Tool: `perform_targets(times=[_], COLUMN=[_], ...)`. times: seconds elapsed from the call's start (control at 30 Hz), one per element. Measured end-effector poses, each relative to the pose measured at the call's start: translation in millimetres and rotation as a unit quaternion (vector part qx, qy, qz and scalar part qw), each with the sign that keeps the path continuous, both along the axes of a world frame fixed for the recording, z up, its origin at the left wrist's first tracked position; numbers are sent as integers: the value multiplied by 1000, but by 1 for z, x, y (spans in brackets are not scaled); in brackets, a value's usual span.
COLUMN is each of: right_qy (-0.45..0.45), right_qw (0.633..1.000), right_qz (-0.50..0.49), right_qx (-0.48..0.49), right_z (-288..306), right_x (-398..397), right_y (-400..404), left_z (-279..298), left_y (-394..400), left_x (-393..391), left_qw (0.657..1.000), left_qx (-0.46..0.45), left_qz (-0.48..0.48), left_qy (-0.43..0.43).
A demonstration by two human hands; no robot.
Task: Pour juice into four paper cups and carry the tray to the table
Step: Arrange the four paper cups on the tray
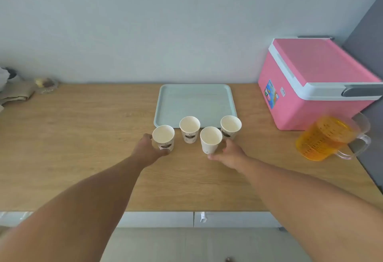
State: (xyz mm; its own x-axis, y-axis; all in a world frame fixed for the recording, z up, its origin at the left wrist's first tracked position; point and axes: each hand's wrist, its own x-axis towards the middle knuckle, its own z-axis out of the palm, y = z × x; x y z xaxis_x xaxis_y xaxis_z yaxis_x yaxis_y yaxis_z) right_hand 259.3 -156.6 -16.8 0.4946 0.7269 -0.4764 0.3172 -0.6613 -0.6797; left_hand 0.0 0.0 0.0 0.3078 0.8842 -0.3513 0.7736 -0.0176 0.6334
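Both hands grip paper cups: left hand [147,148], right hand [229,154].

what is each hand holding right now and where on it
The left hand grips the leftmost paper cup around its lower side; the right hand grips the front paper cup near its base.

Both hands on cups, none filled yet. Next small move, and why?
Probably lift the two gripped cups onto the pale green plastic tray. The left hand holds the front-left white paper cup, the right hand the front-right white paper cup. All four cups look empty and appear to stand on the wooden counter, and the clear jug of orange juice stands untouched at right.
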Motion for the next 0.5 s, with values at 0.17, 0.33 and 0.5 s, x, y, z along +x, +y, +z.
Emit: perform_targets(times=[0.17,0.33,0.5], right_qy=[0,13,14], right_qw=[1000,999,998], right_qz=[-18,-25,-36], right_qx=[16,31,46], right_z=[-3,-5,-9], right_x=[0,0,-3], right_y=[7,14,16], left_z=[-8,-20,-28], left_y=[4,5,8], left_x=[10,14,15], left_qw=[993,987,989], left_qx=[-50,-68,-44], left_qz=[68,87,68], left_qy=[-83,-113,-127])
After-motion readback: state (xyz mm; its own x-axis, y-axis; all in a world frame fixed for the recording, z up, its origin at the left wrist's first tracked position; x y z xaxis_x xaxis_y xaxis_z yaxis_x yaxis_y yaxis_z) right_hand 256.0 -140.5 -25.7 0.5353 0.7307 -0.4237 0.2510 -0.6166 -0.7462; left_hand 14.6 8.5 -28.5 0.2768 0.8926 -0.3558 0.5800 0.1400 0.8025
